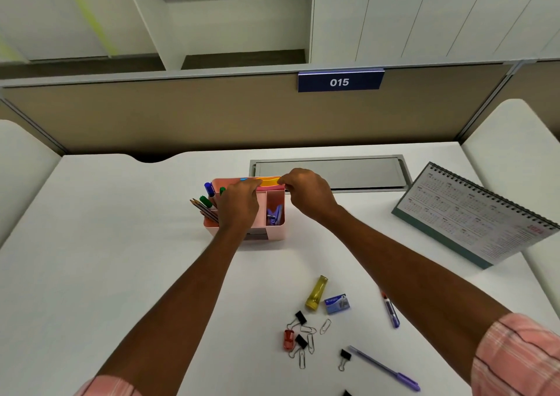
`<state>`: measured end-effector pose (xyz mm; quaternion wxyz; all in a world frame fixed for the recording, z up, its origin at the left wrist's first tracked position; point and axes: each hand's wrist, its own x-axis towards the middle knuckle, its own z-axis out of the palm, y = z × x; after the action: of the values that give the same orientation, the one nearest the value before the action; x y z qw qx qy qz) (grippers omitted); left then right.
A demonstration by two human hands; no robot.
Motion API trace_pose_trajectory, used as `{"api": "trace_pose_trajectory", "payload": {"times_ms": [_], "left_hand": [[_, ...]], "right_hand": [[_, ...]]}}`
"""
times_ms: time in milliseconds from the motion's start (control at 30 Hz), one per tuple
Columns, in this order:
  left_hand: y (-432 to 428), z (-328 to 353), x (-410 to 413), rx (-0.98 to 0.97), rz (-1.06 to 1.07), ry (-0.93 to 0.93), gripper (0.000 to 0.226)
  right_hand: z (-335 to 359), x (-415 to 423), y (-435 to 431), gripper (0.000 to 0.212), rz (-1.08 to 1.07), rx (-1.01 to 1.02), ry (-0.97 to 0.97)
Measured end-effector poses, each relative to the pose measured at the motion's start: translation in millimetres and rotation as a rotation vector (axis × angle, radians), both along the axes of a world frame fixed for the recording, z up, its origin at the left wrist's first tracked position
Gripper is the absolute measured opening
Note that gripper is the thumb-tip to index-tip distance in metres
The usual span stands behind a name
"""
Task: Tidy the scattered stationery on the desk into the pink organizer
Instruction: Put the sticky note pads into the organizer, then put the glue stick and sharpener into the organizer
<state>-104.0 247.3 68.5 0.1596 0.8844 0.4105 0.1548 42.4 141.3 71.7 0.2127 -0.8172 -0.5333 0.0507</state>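
Observation:
The pink organizer [277,227] stands mid-desk, holding pencils, green and blue markers [208,190] and a purple stapler [274,213]. My left hand [239,206] and my right hand [306,191] both pinch a flat yellow-orange pad of sticky notes [269,181] at the organizer's back slot. Loose on the near desk lie a yellow tube [316,292], a blue staple box [337,304], black binder clips [300,317], several paper clips [325,326], a red clip [288,339] and two purple pens [385,369] [391,312].
A desk calendar [472,213] stands at the right. A grey cable hatch [363,171] sits behind the organizer, against the brown partition with the sign 015 [339,81]. The desk's left half is bare white surface.

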Motion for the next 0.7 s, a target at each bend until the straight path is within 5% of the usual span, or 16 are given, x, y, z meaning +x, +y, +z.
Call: {"api": "trace_pose_trajectory", "payload": {"times_ms": [700], "left_hand": [[-25.0, 5.1, -5.0, 0.097, -0.034, 0.137, 0.045]], "right_hand": [[-6.9, -17.1, -18.2, 0.073, 0.058, -0.221, -0.135]]}}
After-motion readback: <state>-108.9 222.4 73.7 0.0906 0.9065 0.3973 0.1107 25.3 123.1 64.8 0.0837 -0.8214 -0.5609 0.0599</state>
